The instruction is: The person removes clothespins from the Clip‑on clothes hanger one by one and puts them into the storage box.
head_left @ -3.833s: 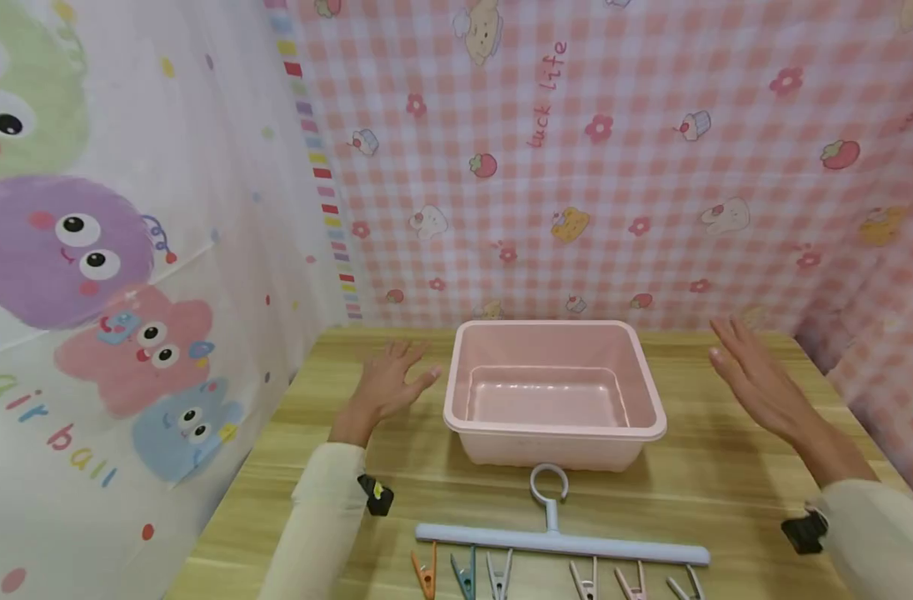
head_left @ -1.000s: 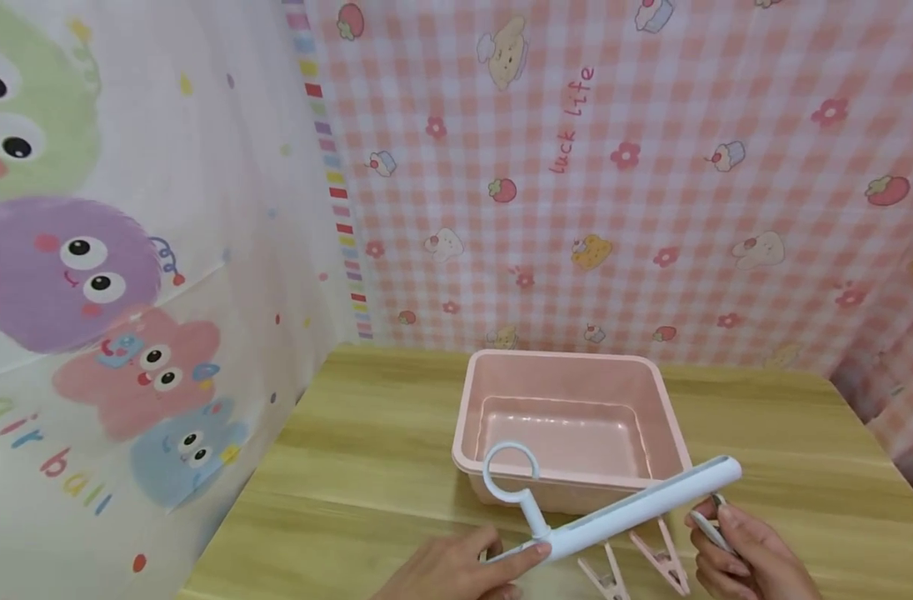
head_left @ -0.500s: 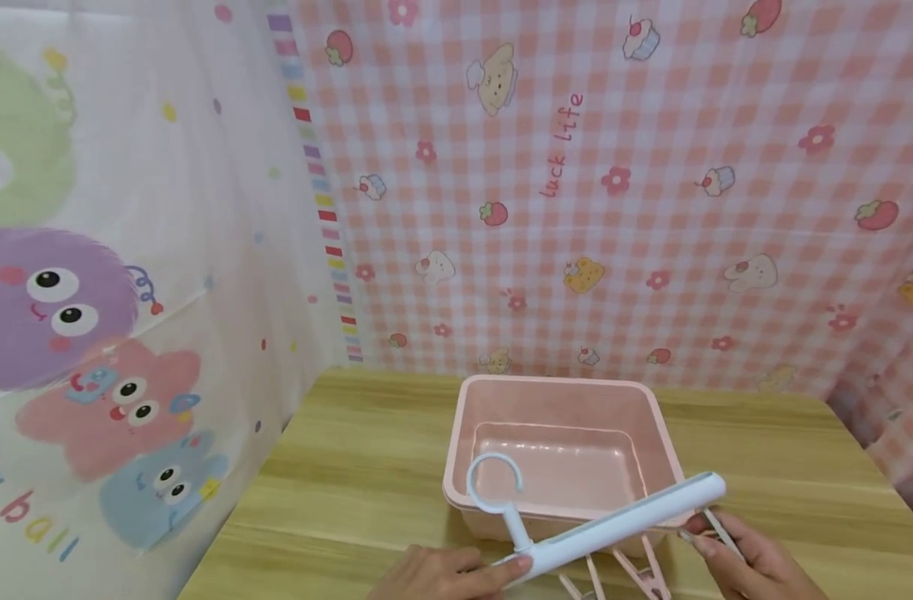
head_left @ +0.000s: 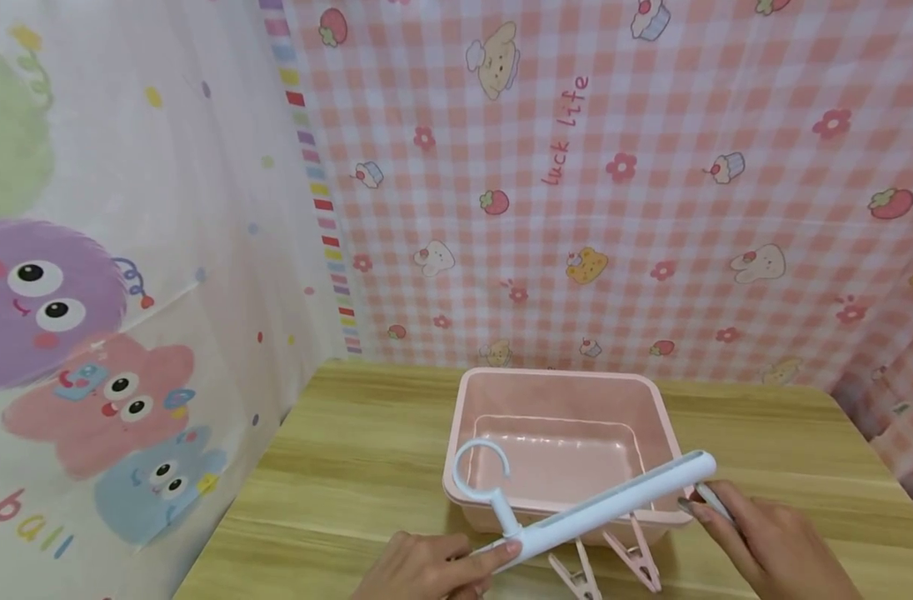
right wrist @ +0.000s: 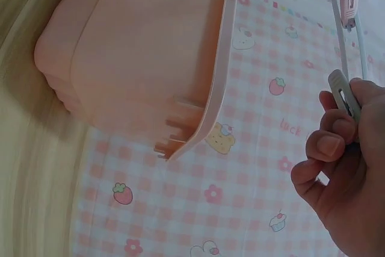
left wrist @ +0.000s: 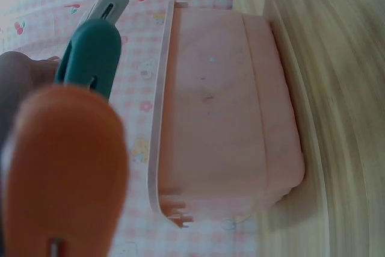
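My left hand point(head_left: 430, 567) grips a light blue clip hanger point(head_left: 614, 504) by its bar near the base of the hook. The bar slants up to the right, its hook overlapping the near left of the pink basin point(head_left: 565, 390). Between thumb and fingers, my right hand point(head_left: 775, 537) pinches a grey clip point(right wrist: 344, 97) at the bar's right end. Two pink clips point(head_left: 634, 558) hang from the bar between the hands. In the left wrist view, an orange clip point(left wrist: 72, 154) and a teal clip point(left wrist: 93, 52) hang close to the camera.
The basin stands on a wood-grain table point(head_left: 336, 467), just beyond the hanger. A pink checked cloth point(head_left: 651, 208) hangs behind the table, and a white cartoon-print cloth point(head_left: 224, 150) hangs at the left.
Earlier the hanger lay on the table and both hands were open beside the basin. Now it is raised, held in both hands. Over the last second it has shifted slightly left.
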Demonstrator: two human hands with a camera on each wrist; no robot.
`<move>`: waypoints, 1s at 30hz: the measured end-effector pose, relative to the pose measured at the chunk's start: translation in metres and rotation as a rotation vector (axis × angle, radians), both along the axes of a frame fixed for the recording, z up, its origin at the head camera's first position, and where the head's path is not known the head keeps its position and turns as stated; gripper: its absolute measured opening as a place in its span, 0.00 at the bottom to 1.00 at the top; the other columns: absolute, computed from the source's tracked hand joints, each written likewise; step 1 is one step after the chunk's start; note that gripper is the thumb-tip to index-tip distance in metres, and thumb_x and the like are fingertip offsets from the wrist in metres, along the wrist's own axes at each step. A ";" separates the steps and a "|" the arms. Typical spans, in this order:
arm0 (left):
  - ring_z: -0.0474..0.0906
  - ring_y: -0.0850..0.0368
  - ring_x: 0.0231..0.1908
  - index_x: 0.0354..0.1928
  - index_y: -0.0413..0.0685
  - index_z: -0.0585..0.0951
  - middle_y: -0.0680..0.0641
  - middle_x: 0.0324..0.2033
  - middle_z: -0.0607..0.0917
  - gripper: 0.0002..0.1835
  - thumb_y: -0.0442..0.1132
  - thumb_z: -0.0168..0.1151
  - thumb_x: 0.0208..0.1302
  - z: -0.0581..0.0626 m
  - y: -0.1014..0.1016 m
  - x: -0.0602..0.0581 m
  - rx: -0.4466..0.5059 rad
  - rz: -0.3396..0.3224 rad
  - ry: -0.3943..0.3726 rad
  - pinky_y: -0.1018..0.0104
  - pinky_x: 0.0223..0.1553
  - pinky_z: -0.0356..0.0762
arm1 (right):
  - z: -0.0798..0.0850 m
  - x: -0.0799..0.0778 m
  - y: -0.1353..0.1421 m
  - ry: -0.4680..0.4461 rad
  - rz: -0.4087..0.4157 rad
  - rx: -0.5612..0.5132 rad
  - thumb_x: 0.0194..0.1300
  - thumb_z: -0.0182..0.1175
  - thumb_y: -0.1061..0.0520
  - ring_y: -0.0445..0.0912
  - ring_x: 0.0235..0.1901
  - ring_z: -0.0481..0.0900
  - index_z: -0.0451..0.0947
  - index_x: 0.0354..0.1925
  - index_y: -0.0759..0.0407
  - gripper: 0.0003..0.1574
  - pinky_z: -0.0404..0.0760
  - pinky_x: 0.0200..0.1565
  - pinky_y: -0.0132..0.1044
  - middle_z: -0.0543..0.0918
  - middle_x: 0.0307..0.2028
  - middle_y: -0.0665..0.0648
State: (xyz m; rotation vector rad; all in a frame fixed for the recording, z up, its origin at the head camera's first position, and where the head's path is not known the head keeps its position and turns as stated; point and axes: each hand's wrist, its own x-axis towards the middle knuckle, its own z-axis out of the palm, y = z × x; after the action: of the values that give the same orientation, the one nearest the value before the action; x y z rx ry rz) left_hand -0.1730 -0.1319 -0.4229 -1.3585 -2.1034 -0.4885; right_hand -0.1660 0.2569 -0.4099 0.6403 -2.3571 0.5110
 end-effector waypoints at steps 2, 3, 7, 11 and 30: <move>0.46 0.79 0.21 0.68 0.56 0.77 0.64 0.19 0.71 0.20 0.44 0.50 0.79 0.001 0.000 0.000 -0.001 0.001 -0.004 0.92 0.24 0.41 | 0.001 0.001 0.000 -0.015 0.001 -0.013 0.72 0.62 0.59 0.24 0.20 0.49 0.74 0.41 0.48 0.06 0.50 0.24 0.20 0.53 0.21 0.31; 0.46 0.79 0.21 0.68 0.57 0.77 0.64 0.19 0.71 0.20 0.44 0.51 0.79 0.001 0.000 0.000 0.000 0.003 -0.008 0.92 0.24 0.41 | 0.000 0.001 0.000 -0.021 0.009 -0.023 0.71 0.62 0.61 0.23 0.20 0.50 0.74 0.42 0.48 0.08 0.51 0.24 0.20 0.54 0.21 0.31; 0.45 0.78 0.21 0.67 0.59 0.78 0.63 0.18 0.70 0.20 0.43 0.53 0.77 0.002 0.001 0.000 0.008 0.016 0.002 0.91 0.24 0.40 | -0.002 0.002 0.001 -0.127 0.087 -0.129 0.68 0.59 0.70 0.23 0.21 0.50 0.74 0.42 0.48 0.16 0.54 0.23 0.21 0.57 0.22 0.33; 0.45 0.78 0.20 0.67 0.59 0.78 0.63 0.18 0.70 0.20 0.44 0.48 0.80 0.002 0.002 0.000 0.016 0.020 0.022 0.91 0.24 0.39 | -0.006 0.003 0.000 -0.374 0.276 -0.329 0.74 0.46 0.74 0.30 0.17 0.51 0.69 0.39 0.49 0.19 0.60 0.19 0.26 0.58 0.18 0.45; 0.45 0.76 0.20 0.71 0.61 0.75 0.61 0.17 0.66 0.22 0.48 0.45 0.81 0.002 -0.005 -0.001 0.035 0.024 0.073 0.89 0.25 0.41 | -0.010 -0.017 -0.012 -0.945 1.488 -0.941 0.77 0.09 0.67 0.46 0.13 0.49 0.62 0.63 0.66 0.36 0.50 0.18 0.34 0.54 0.19 0.57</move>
State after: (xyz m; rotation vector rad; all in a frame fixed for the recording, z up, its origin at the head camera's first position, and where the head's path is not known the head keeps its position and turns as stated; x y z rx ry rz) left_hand -0.1736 -0.1371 -0.4205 -1.3108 -2.0402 -0.4567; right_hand -0.1826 0.2446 -0.4203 1.7840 -1.3910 2.7535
